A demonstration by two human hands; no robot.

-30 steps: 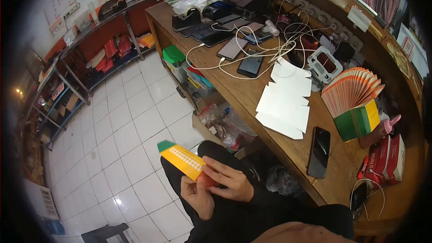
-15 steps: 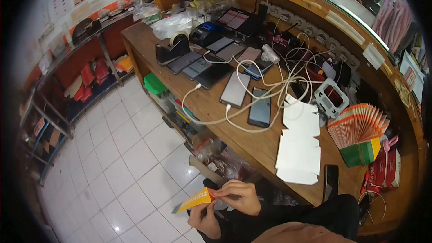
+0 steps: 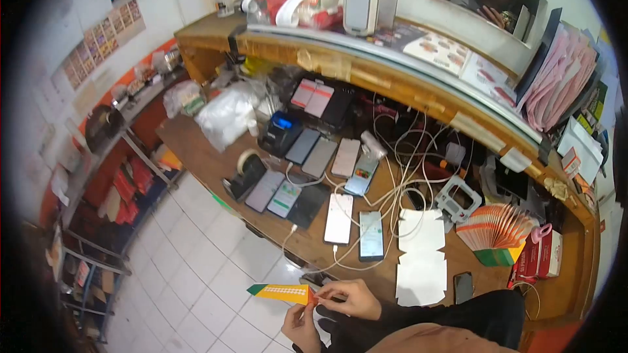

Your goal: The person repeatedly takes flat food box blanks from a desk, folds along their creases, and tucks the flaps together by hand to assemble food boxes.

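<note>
A folded paper piece (image 3: pixel 284 293), yellow with white print, a green tip and an orange-red end, is held above the floor at the table's near edge. My left hand (image 3: pixel 301 329) pinches it from below near the orange-red end. At that same end, my right hand (image 3: pixel 354 299) has its thumb and fingers closed on the edge. On the table to the right, a fanned stack of orange and white folded papers (image 3: pixel 495 229) stands with a green and yellow base. It resembles the piece in my hands.
Several phones with white cables (image 3: pixel 338 219) cover the wooden table. A white die-cut card (image 3: pixel 420 255) and a dark phone (image 3: pixel 463 287) lie nearer me. Behind are a tape dispenser (image 3: pixel 245 176) and a raised shelf (image 3: pixel 307 59). A person shows in the framed panel (image 3: pixel 481 0), top right.
My view has tilted up, bringing in the upper shelf and a framed panel. The paper piece has turned more level, its green tip pointing left. Several phone screens are now lit.
</note>
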